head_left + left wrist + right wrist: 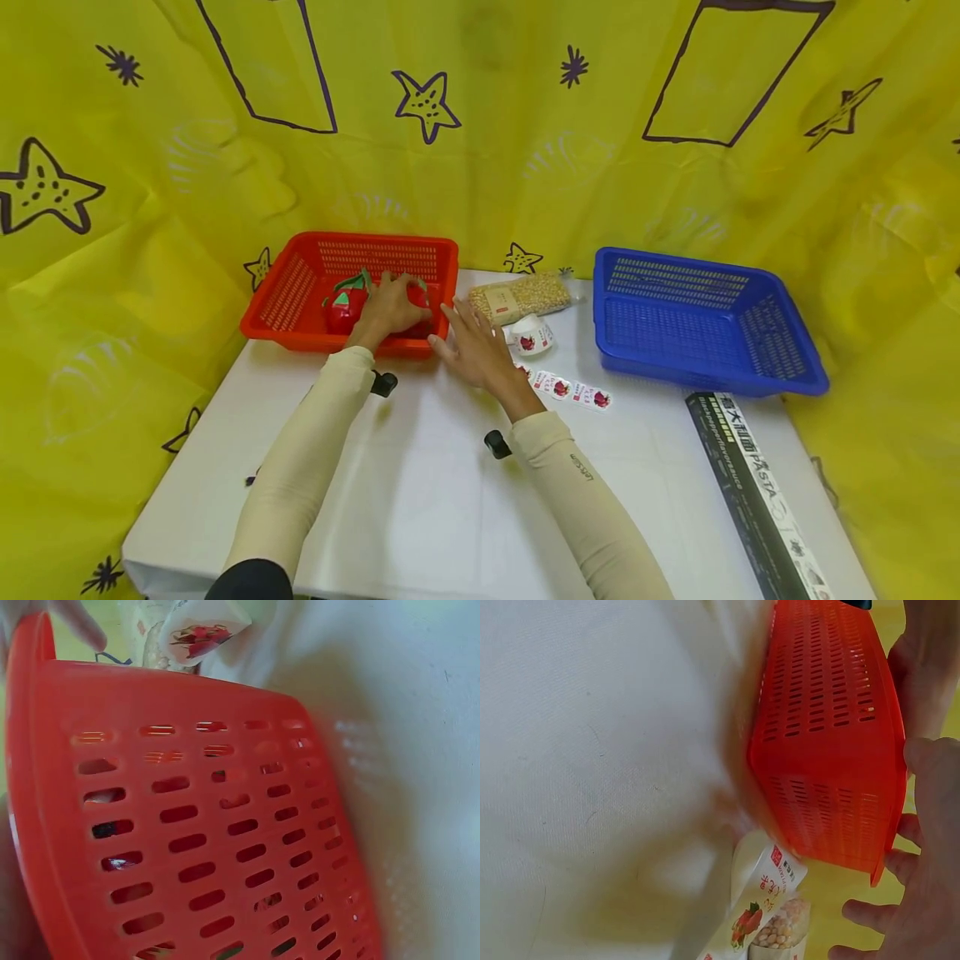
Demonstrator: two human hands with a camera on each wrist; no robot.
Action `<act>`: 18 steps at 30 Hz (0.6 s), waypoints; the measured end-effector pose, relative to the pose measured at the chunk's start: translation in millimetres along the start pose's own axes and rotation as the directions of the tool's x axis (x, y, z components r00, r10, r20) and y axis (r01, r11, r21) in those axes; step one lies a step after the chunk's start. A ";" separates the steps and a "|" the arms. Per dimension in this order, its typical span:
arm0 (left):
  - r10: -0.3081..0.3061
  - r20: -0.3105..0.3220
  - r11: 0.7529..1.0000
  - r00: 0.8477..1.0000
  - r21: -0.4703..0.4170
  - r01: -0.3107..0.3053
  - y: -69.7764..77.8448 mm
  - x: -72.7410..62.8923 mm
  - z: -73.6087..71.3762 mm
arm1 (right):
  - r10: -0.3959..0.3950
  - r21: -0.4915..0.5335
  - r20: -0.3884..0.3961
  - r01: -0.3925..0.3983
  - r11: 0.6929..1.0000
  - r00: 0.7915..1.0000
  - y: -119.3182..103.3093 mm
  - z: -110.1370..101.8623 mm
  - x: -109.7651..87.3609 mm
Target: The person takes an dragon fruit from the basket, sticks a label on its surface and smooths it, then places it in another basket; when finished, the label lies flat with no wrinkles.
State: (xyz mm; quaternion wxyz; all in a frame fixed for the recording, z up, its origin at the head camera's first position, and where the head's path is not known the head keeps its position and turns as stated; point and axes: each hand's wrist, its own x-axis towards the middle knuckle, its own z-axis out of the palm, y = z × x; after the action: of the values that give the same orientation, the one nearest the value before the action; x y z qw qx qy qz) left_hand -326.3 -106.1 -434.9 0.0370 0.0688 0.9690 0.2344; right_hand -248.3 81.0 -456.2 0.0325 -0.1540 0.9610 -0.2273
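Note:
My left hand [392, 307] reaches down into the red basket [270, 318], its fingers curled round a red fruit [420, 297] on the right side, which they partly hide. Left of that hand lies a red dragon fruit [345, 310] with green tips. At the basket's right front corner my right hand [478, 348] has its fingers spread, and its thumb and fingertips touch the rim. The left wrist view shows mostly the slotted basket wall [202, 795]. In the right wrist view the right hand [930, 847] lies along the rim.
Right of the red basket are a bag of yellow kernels [525, 297], a roll of stickers [532, 335] and its loose strip [573, 390]. A blue basket [705, 379] stands to the right. A long pasta box [757, 492] lies near the table's right edge.

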 end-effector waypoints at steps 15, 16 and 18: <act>0.032 -0.137 0.989 0.990 -0.141 -0.052 17.6 -29.5 -34.3 | -0.005 -0.003 -0.008 0.005 1.000 1.000 2.8 0.9 -2.1; 0.042 -0.148 0.987 0.988 -0.146 -0.064 19.3 -34.4 -36.5 | -0.007 -0.001 -0.008 0.007 1.000 1.000 3.0 1.0 -2.6; 0.064 -0.170 0.986 0.983 -0.143 -0.089 22.9 -45.4 -39.7 | -0.009 0.003 -0.006 0.009 1.000 1.000 3.8 1.3 -3.2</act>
State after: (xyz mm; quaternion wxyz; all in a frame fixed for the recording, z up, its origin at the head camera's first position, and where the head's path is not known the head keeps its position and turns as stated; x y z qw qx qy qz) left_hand -282.9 -110.6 -387.4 -0.0473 0.0834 0.9449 0.3130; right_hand -246.2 84.6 -459.1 0.0288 -0.1578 0.9600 -0.2294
